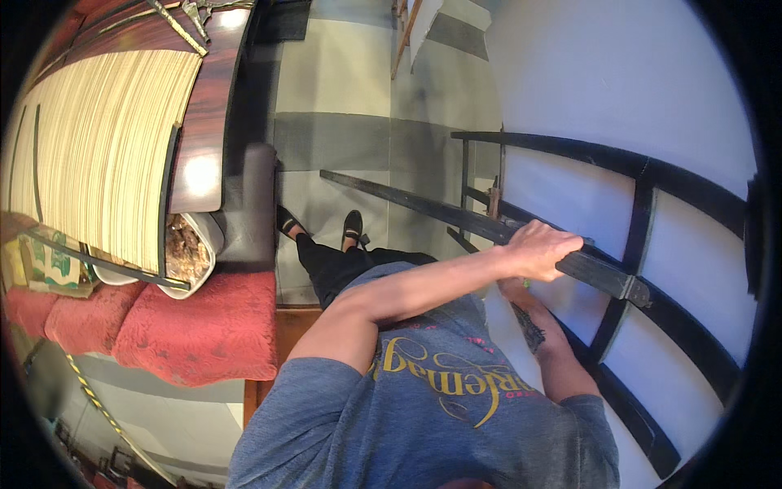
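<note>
The bare left arm [423, 289], in a short grey-blue cloth sleeve [305, 399], reaches toward two o'clock, its left hand [538, 248] clenched. The bare right forearm [550, 336] points toward eleven o'clock, its right hand [511, 288] mostly hidden.

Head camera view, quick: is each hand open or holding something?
Left hand: closed, holding the long, flat black bar.
Right hand: mostly hidden; cannot be told.

Glossy reddish-brown tabletop [200, 138] carries a cream slatted panel [110, 147] with dark edging; grey-and-pale floor [332, 134] carries two black shoes [352, 225].
</note>
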{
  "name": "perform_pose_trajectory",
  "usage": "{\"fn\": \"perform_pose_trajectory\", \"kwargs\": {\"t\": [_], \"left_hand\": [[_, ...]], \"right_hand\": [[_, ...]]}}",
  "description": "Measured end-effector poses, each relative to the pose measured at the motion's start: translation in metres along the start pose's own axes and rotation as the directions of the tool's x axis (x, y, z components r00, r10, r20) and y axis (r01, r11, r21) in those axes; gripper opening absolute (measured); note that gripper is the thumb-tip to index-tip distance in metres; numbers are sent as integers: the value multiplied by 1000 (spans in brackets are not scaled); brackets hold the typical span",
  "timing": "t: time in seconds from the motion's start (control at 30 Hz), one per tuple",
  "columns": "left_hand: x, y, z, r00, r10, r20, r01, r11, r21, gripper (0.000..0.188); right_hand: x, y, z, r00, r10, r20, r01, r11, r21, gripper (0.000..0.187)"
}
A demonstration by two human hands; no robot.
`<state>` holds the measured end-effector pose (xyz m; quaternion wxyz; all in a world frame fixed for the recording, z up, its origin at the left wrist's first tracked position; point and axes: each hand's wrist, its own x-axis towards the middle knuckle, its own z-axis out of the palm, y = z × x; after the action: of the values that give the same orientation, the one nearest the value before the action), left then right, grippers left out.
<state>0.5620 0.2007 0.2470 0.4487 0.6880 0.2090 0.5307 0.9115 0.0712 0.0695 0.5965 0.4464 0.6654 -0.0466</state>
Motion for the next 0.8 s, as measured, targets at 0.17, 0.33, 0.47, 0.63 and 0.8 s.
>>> {"fn": "perform_pose_trajectory", "kwargs": {"t": [0.17, 0.33, 0.47, 0.63, 0.8], "left_hand": [[11, -58, 4, 996, -64, 62, 62, 997, 47, 26], [23, -67, 14, 989, -146, -17, 147, 986, 79, 27], [37, -70, 15, 985, -170, 19, 166, 974, 156, 30], [39, -86, 5, 986, -166, 6, 163, 973, 165, 37], [20, -94, -3, 999, -45, 2, 44, 983, 177, 49]], "right_hand": [[69, -12, -20, 998, -19, -57, 17, 999, -41, 27], [111, -14, -33, 995, -29, -92, 21, 996, -84, 27], [115, -10, -25, 996, -3, -94, -6, 995, -97, 27], [130, -5, -36, 996, -26, -87, 10, 983, -185, 27], [137, -5, -33, 994, -29, 104, 38, 996, -85, 34]]}}
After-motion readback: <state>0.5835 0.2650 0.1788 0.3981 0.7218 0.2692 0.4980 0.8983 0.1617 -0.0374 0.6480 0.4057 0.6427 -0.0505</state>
